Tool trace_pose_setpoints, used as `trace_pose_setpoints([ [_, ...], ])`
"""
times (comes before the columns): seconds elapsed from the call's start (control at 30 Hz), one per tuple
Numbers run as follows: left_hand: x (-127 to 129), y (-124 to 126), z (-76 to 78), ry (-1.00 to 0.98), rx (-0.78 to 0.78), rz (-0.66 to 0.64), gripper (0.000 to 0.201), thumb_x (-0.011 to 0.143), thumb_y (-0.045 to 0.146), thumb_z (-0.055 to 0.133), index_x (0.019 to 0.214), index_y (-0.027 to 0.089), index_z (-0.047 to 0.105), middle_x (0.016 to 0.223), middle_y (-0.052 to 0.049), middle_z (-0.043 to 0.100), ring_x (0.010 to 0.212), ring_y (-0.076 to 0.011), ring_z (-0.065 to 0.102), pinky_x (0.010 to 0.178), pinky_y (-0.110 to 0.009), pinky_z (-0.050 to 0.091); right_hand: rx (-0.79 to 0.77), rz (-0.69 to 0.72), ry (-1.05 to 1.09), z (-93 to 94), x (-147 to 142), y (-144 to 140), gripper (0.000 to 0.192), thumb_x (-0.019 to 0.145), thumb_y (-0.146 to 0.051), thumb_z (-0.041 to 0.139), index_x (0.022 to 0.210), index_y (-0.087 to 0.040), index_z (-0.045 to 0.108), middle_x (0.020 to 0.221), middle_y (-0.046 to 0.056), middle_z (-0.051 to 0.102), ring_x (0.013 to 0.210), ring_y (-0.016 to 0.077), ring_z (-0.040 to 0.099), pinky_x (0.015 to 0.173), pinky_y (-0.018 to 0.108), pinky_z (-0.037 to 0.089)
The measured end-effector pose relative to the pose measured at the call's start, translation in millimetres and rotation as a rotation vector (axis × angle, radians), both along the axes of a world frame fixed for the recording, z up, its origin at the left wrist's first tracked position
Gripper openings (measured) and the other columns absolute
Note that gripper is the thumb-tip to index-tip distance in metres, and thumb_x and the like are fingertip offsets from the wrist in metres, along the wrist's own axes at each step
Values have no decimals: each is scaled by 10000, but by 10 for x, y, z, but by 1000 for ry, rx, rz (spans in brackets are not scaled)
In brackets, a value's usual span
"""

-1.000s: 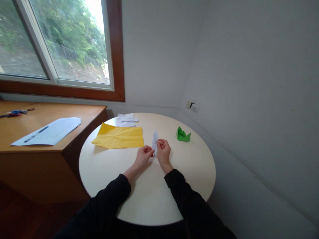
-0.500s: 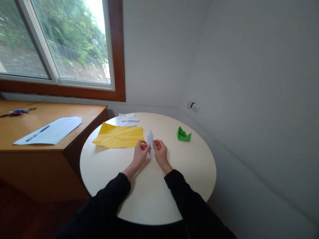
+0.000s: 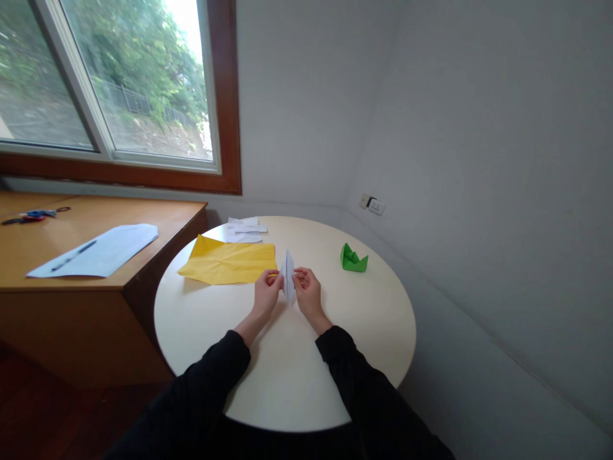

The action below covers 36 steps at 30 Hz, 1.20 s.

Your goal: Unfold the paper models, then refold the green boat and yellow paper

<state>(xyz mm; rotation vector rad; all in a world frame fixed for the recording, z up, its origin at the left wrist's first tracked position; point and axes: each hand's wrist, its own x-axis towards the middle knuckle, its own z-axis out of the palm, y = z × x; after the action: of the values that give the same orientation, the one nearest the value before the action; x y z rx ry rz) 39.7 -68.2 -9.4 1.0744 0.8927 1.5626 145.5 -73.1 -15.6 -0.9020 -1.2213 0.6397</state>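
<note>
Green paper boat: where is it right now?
The green paper boat sits on the round table, to the right of both hands and near the wall socket.

Thin white matt folded paper (image 3: 288,281); creased yellow paper sheet (image 3: 230,262) at ten o'clock; smooth, satin cream bench (image 3: 373,319); stiff green paper boat (image 3: 353,259).

- Small folded paper (image 3: 288,281) between the hands: white.
- Creased sheet (image 3: 228,262) lying flat: bright yellow.
- Folded paper shape (image 3: 353,259): vivid green.
- Round table (image 3: 364,319): pale cream.
- Paper scraps (image 3: 244,229) at the far edge: white.
- Sleeves (image 3: 211,383): black.
- Side desk (image 3: 62,268): warm orange-brown wood.
- Sheet on the desk (image 3: 103,246): white, with a dark pen (image 3: 73,255).
- Window frame (image 3: 228,115): reddish brown.
</note>
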Motion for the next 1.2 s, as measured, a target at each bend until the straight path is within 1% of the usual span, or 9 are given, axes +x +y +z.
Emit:
trace_pose_setpoints([
  [0.1,-13,15,-5,-31,-21,-13,270,593,353,712,680,156,548,621,7,598,601,-125,566,620,-276,457,-2,14,11,-9,2,10,208,739,-282,587,921,-194,535,656,-17,609,600,144,607,577,273,507],
  [0.2,-28,33,-7,-55,-32,-34,276,573,337,726,603,161,515,559,35,541,563,-104,529,600,-257,439,-21,45,35,-23,7,22,270,724,-281,605,967,-184,538,659,-18,614,598,146,613,583,280,512],
  [0.37,-39,43,17,-81,-26,-73,293,551,321,732,550,168,482,536,51,498,545,-93,507,595,-250,428,-39,74,44,-35,10,29,272,717,-295,617,953,-172,566,658,-13,619,606,149,622,586,284,519],
  [0.57,-48,41,30,-76,-9,-76,259,560,314,712,554,171,496,579,36,530,572,-102,518,623,-264,436,-35,83,35,-21,3,15,273,717,-299,621,956,-178,571,649,-15,622,607,152,628,586,290,529],
  [0.73,-67,56,9,-35,6,-40,230,566,303,722,573,165,538,556,38,525,565,-103,503,603,-250,411,-25,66,29,-15,-2,8,247,724,-295,606,941,-188,559,641,-20,613,591,145,618,569,279,524],
  [0.9,-73,60,2,-41,2,-11,250,549,275,748,625,165,537,548,55,521,543,-90,497,574,-228,387,-20,48,15,-16,-4,3,201,730,-297,599,891,-197,535,639,-24,609,578,140,609,557,268,512],
  [1.07,-69,57,9,-77,-40,-55,356,520,286,773,780,160,566,552,48,571,544,-105,545,625,-265,436,-28,2,-1,-34,5,13,173,744,-288,580,882,-185,556,675,-5,611,618,142,610,578,267,507],
  [1.13,-67,59,8,-85,-54,-72,375,504,308,782,781,146,586,566,29,591,554,-114,561,643,-281,448,-32,-13,-11,-43,9,21,181,747,-289,581,889,-178,581,709,11,623,650,146,613,590,270,509],
  [1.2,-67,60,6,-94,-63,-81,360,493,329,787,728,139,591,601,4,612,581,-121,576,659,-289,456,-33,-17,-24,-47,10,24,202,740,-288,593,904,-172,608,733,22,631,669,149,610,586,268,507],
])
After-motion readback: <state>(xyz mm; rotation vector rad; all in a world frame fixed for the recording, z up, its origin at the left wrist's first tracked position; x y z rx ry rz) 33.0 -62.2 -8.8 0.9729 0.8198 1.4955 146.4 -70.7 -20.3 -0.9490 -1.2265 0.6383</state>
